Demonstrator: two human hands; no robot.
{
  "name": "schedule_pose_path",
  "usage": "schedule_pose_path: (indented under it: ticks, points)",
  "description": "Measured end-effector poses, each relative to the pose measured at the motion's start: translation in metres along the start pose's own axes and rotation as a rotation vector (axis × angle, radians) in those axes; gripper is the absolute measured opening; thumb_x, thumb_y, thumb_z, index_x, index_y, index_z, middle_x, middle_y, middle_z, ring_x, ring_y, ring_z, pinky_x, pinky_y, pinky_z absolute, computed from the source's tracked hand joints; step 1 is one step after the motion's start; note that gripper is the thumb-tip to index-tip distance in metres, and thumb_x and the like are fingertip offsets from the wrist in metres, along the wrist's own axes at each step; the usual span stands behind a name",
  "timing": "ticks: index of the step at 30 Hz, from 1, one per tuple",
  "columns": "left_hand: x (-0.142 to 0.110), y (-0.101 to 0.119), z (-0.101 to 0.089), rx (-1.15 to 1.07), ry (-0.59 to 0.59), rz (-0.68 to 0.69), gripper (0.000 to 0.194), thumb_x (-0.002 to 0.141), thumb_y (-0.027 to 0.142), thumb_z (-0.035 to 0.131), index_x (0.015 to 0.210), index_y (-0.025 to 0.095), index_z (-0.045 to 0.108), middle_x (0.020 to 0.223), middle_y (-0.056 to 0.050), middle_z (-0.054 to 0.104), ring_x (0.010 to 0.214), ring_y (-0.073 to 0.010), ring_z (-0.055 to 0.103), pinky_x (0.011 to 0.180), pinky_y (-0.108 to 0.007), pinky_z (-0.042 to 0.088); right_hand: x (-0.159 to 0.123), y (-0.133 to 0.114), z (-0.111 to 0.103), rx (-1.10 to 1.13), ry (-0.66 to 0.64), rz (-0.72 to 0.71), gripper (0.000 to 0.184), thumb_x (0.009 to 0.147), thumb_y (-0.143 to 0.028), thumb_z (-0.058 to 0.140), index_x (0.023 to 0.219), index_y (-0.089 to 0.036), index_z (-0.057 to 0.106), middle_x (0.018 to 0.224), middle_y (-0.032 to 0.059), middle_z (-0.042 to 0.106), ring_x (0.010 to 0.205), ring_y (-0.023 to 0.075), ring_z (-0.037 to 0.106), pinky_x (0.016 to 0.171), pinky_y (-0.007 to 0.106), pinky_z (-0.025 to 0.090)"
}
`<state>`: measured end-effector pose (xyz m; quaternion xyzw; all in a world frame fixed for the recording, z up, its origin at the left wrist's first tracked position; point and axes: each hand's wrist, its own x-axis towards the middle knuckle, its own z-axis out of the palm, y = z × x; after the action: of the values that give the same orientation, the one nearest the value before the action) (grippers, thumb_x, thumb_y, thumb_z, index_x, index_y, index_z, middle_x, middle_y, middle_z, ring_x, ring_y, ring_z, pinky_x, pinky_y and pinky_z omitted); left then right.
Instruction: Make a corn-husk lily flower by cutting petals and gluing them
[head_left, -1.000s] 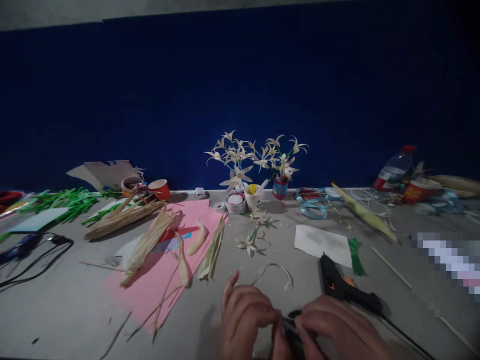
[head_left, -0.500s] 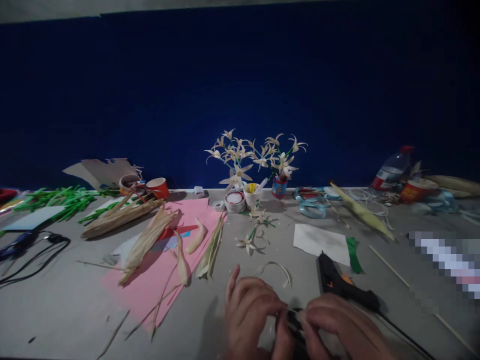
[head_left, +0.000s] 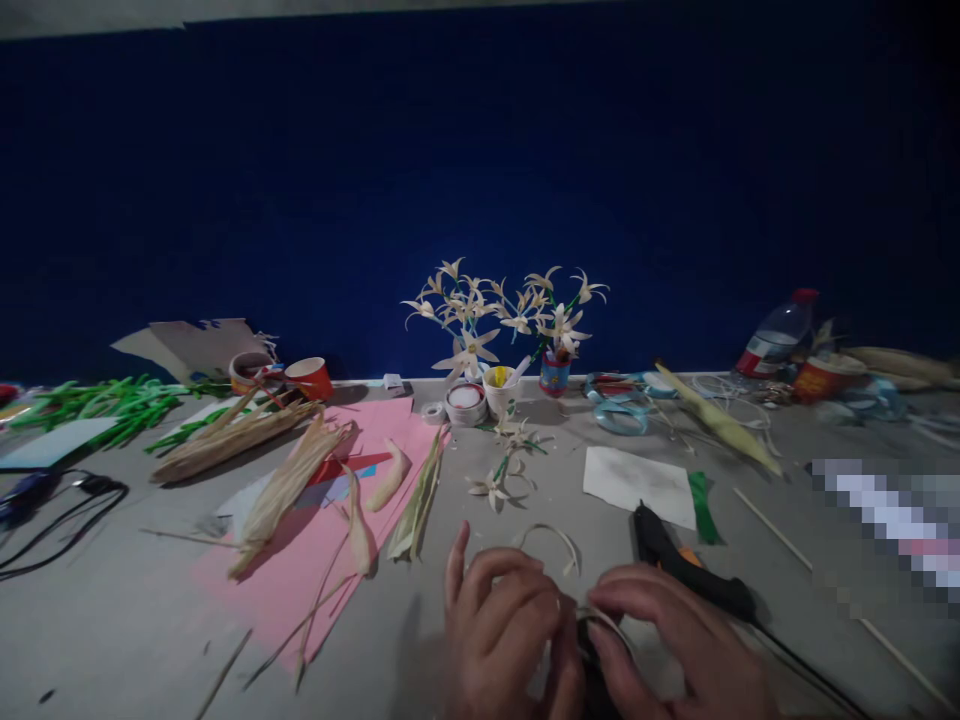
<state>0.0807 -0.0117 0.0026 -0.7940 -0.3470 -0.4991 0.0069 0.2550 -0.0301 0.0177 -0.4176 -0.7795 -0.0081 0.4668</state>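
Note:
At the near edge of the table, my left hand (head_left: 506,630) is closed, its fingers curled and its little finger raised. Between my hands is a dark object (head_left: 592,668), mostly hidden, whose kind I cannot make out. A narrow pale strip (head_left: 611,625) curves over its top. My right hand (head_left: 686,645) holds this strip, with the index fingertip and thumb close around it. Just beyond my hands lies a loose curled pale strip (head_left: 559,535). The black hot glue gun (head_left: 690,570) rests beside my right hand, its cord running toward the near right.
Husk flowers (head_left: 472,345) stand in cups at the back; another husk flower (head_left: 491,487) lies in front. Dried corn husks (head_left: 292,495) and pink paper (head_left: 315,620) are at left. White paper (head_left: 637,485), a thin stick (head_left: 772,528) and a bottle (head_left: 776,340) are at right.
My right index finger has moved forward and away from the thumb, so more of the curved pale strip shows. My left hand stays nearly in place. The view has shifted slightly.

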Motion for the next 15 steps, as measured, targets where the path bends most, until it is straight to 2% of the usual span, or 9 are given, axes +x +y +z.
schedule_pose_path:
  ticks: [4,7,11,13,15]
  points:
    - [-0.001,0.000,0.000,0.014,0.046,-0.023,0.023,0.071,0.004,0.067,0.082,0.024,0.062,0.072,0.005,0.073,0.081,-0.0196,0.066,0.117,-0.049,0.021,0.005,-0.003,0.005,0.031,-0.021,0.013,0.019,0.085,-0.005,0.054,0.090,-0.023,0.059,0.075,-0.0018,0.072,0.068,0.0115,0.070,0.067,0.020,0.057]
    - [-0.001,-0.003,0.001,0.047,0.034,0.021,0.026,0.069,0.000,0.065,0.080,0.023,0.059,0.068,0.006,0.072,0.078,-0.0189,0.067,0.118,-0.051,0.019,0.007,-0.004,0.008,-0.021,-0.015,-0.008,0.018,0.084,-0.006,0.055,0.086,-0.023,0.060,0.072,-0.0025,0.072,0.065,0.0113,0.071,0.067,0.019,0.057]
    - [-0.004,-0.007,-0.001,0.094,0.014,0.060,0.030,0.067,-0.003,0.063,0.081,0.023,0.056,0.068,0.005,0.071,0.076,-0.0185,0.068,0.118,-0.050,0.021,0.002,0.010,0.002,-0.157,0.003,-0.061,0.014,0.083,-0.011,0.058,0.088,-0.024,0.061,0.071,-0.0025,0.075,0.062,0.0126,0.073,0.066,0.019,0.058]
    - [-0.006,-0.008,-0.001,0.099,0.030,0.061,0.030,0.066,-0.002,0.062,0.081,0.023,0.056,0.068,0.005,0.070,0.075,-0.0183,0.068,0.117,-0.051,0.023,-0.004,0.023,-0.006,-0.260,0.033,-0.020,0.009,0.086,-0.018,0.057,0.089,-0.025,0.062,0.074,-0.0011,0.076,0.063,0.0153,0.074,0.064,0.022,0.060]
    - [-0.006,-0.008,0.000,0.099,0.072,0.034,0.029,0.067,-0.002,0.060,0.080,0.023,0.055,0.066,0.005,0.069,0.074,-0.0181,0.067,0.116,-0.052,0.025,-0.010,0.032,-0.014,-0.340,0.084,0.102,0.007,0.090,-0.026,0.056,0.089,-0.026,0.062,0.079,0.0015,0.076,0.066,0.0181,0.074,0.064,0.026,0.060]
